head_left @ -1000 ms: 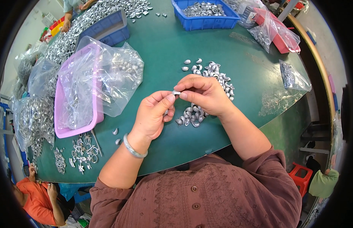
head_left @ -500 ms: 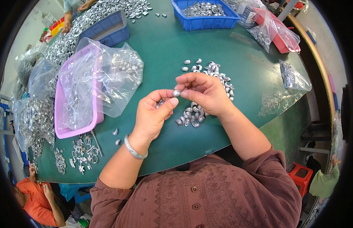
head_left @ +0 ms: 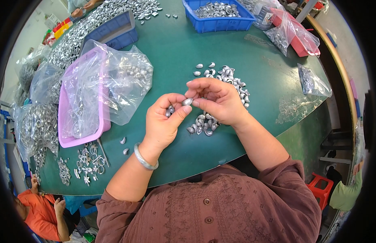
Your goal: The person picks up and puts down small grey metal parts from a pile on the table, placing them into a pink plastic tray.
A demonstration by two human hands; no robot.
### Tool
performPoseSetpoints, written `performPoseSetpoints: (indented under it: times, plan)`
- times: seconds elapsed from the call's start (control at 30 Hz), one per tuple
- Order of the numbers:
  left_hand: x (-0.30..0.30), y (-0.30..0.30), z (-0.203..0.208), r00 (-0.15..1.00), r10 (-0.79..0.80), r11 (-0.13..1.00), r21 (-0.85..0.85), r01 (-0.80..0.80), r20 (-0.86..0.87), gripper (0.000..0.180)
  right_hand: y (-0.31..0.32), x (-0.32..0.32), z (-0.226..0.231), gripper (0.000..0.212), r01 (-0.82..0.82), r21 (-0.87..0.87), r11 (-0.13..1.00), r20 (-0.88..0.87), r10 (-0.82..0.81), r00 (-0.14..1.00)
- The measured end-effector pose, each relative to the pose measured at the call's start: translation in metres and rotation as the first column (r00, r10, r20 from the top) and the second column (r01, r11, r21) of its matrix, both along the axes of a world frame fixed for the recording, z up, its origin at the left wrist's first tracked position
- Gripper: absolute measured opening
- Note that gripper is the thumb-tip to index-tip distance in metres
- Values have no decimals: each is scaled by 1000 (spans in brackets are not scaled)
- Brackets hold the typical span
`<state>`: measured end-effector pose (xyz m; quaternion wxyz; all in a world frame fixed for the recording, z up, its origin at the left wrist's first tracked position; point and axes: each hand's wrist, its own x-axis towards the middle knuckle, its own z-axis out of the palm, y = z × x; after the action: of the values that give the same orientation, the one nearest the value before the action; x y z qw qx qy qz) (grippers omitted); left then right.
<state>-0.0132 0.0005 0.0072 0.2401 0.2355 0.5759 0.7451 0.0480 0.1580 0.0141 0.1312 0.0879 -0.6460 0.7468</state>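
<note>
Between my two hands sits one small silver shell-shaped metal piece [head_left: 187, 102]. My left hand [head_left: 163, 117] pinches its near side with thumb and forefinger, and more silver pieces [head_left: 169, 110] are tucked in its curled fingers. My right hand [head_left: 220, 100] is closed, with thumb and forefinger tips at the far right end of the same piece; whether they grip or only touch it is hard to see. Around and behind the right hand lies a loose pile of similar curved silver pieces [head_left: 203, 124]. Two stray pieces [head_left: 122, 140] rest on the green table left of my left wrist.
A pink basket [head_left: 105, 121] with plastic bags stands at left, beside silver rings and findings [head_left: 91, 162]. Blue bins [head_left: 220, 26] and a heap of silver parts [head_left: 103, 16] are farther back. A red basket [head_left: 298, 45] and a bagged lot [head_left: 313, 81] lie at right. Co-workers sit nearby.
The silver piece between my fingers has turned and now shows a smoother, pointed side. My left hand has shifted slightly right, exposing more of the pieces in its palm.
</note>
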Motion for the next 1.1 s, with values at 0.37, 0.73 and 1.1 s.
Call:
performPoseSetpoints:
  times: [0.37, 0.73, 1.1]
  plan:
    - [-4, 1, -8, 990, 30, 999, -7, -31, -137, 20, 0, -1, -1, 38, -25, -59, 998, -32, 23, 999]
    - [-6, 1, -9, 993, 33, 997, -60, -40, -110, 20, -2, -2, 2, 38, -10, -99, 995, -41, 6, 999]
    - [-15, -3, -5, 929, -154, 987, 101, 127, 338, 21, 35, -11, 0, 10, 449, 745, 493, -197, -481, 855]
